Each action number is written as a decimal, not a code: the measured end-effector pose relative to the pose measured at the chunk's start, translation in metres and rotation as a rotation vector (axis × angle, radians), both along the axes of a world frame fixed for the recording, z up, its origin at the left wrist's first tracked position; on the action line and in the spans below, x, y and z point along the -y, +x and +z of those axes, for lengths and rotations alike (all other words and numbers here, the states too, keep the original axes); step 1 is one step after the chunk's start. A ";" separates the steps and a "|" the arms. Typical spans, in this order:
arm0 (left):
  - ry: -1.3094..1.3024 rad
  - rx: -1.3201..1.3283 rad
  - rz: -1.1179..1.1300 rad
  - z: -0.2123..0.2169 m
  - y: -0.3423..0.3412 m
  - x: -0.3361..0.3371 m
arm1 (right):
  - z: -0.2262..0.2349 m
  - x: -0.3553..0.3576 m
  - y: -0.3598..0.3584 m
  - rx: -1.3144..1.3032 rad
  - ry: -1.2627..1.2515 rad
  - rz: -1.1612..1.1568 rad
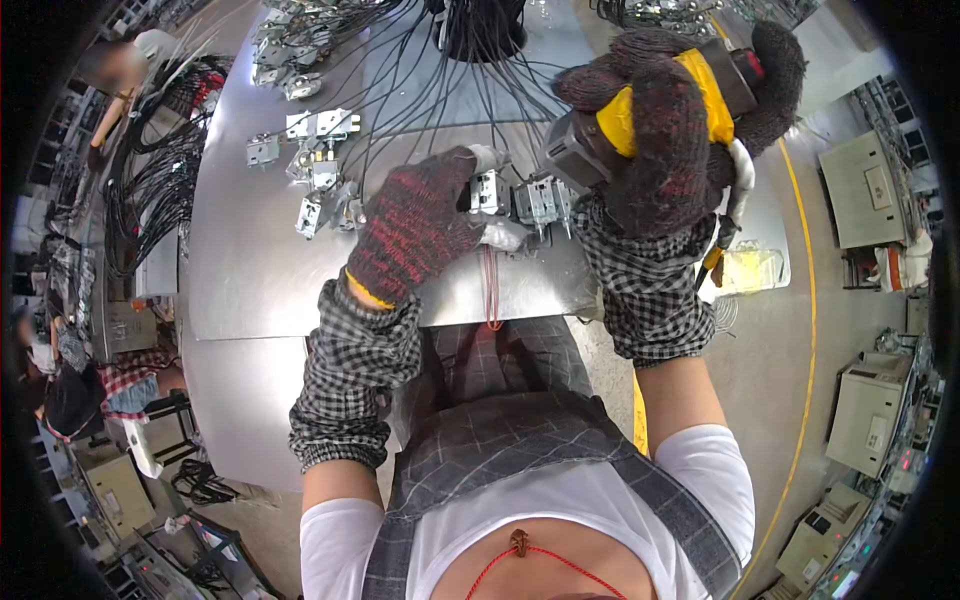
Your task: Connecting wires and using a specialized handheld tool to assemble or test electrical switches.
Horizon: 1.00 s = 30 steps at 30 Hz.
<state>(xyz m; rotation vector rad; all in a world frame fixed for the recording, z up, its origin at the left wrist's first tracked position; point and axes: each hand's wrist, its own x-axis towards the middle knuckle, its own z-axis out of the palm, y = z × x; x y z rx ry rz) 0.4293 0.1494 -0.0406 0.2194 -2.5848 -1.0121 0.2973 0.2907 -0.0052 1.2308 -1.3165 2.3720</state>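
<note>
My left hand (418, 225), in a dark red knit glove, rests on the metal table (250, 270) and pins down a small metal switch part (487, 192) with a white piece under its fingers. My right hand (675, 120), in a similar glove, grips a yellow and grey power screwdriver (590, 140), held raised and tilted, its grey nose pointing down-left toward a second metal part (540, 200) beside the first. Black wires run from these parts up to a bundle (480, 30) at the table's far edge.
Several more wired metal parts (310, 160) lie on the table's left half. A clear bag (750, 268) lies at the right edge. A yellow floor line (808, 300) curves on the right, beside beige machines (865, 400). Another person (110, 385) sits at lower left.
</note>
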 end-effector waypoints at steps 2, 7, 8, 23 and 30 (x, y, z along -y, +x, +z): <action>-0.054 0.003 -0.041 0.009 -0.009 -0.004 | -0.017 -0.014 -0.009 -0.095 0.247 -0.113; -0.265 0.177 -0.006 0.004 -0.013 -0.005 | -0.017 -0.017 -0.010 -0.318 0.471 -0.223; -0.266 0.174 -0.007 0.004 -0.013 -0.004 | -0.016 -0.017 -0.009 -0.373 0.479 -0.245; -0.234 0.069 -0.012 0.015 -0.001 -0.008 | -0.007 -0.011 0.001 0.748 -0.062 0.551; -0.983 0.258 0.205 0.004 0.083 0.025 | 0.000 0.012 0.011 0.060 -0.076 0.248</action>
